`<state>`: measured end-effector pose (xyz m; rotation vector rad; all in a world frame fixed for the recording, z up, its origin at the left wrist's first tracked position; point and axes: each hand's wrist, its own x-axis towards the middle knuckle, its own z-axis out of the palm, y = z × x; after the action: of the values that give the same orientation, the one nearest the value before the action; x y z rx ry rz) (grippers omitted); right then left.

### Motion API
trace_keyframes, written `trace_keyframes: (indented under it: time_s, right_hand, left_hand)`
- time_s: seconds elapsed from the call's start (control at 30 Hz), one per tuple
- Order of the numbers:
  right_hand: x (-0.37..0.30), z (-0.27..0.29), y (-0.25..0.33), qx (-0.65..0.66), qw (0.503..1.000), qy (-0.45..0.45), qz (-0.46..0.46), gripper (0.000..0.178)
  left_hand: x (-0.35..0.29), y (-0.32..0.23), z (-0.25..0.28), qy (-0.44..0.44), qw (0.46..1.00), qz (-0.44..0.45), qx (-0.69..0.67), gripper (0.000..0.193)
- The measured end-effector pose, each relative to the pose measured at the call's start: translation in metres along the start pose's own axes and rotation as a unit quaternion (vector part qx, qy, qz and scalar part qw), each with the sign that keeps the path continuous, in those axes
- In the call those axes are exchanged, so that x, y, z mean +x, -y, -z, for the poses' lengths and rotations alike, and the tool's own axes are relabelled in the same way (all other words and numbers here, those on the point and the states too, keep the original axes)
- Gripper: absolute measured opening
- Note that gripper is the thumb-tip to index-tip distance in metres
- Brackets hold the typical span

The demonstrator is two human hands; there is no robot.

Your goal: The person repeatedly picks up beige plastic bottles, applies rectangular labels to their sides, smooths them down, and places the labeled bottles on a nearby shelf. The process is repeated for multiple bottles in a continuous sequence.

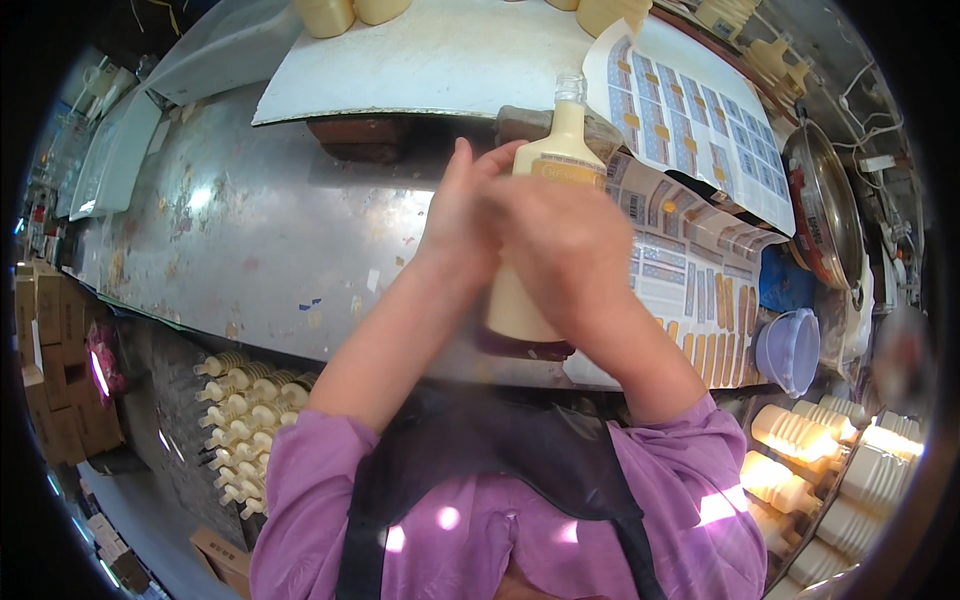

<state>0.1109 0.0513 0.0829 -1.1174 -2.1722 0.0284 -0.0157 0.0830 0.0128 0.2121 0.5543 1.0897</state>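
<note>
A cream-coloured bottle [522, 305] with a clear glass screw neck and a gold-and-cream front label [568, 170] leans back on the bench, its neck end by a brownish brick-like block [524, 124]. At its left side, my left hand [462, 205] has two digits stretched out and apart, one reaching to the bottle's shoulder. My right hand [572, 240] lies across the front of the bottle, smeared by motion. It covers the middle of the bottle and part of the left hand. Whether the right fingers grip anything is hidden.
Printed label sheets [690, 120] cover the right of the bench, some over a raised white board [420, 70]. A lavender bucket [788, 352] and a large metal pan [822, 190] stand at the right. Several cream bottles [250, 410] line the lower left; more [795, 430] fill the lower right.
</note>
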Motion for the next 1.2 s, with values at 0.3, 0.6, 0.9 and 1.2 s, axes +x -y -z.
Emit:
trace_keyframes:
  time_s: [0.3, 0.6, 0.9, 1.2]
  right_hand:
    - [0.027, -0.017, -0.037, 0.121, 0.972, -0.099, -0.176, 0.038]
    - [-0.015, -0.013, -0.09, 0.155, 0.942, -0.176, -0.239, 0.038]
    - [0.033, -0.02, -0.029, 0.096, 0.98, -0.078, -0.156, 0.035]
    - [0.031, -0.019, -0.029, 0.02, 0.988, -0.094, -0.119, 0.034]
  left_hand:
    - [-0.005, 0.005, -0.019, -0.045, 0.98, -0.091, 0.174, 0.04]
    - [-0.01, 0.004, -0.024, -0.025, 0.984, -0.089, 0.15, 0.034]
    - [-0.013, 0.004, -0.034, -0.053, 0.986, -0.057, 0.146, 0.048]
    - [-0.011, 0.006, -0.031, -0.002, 0.993, -0.054, 0.104, 0.055]
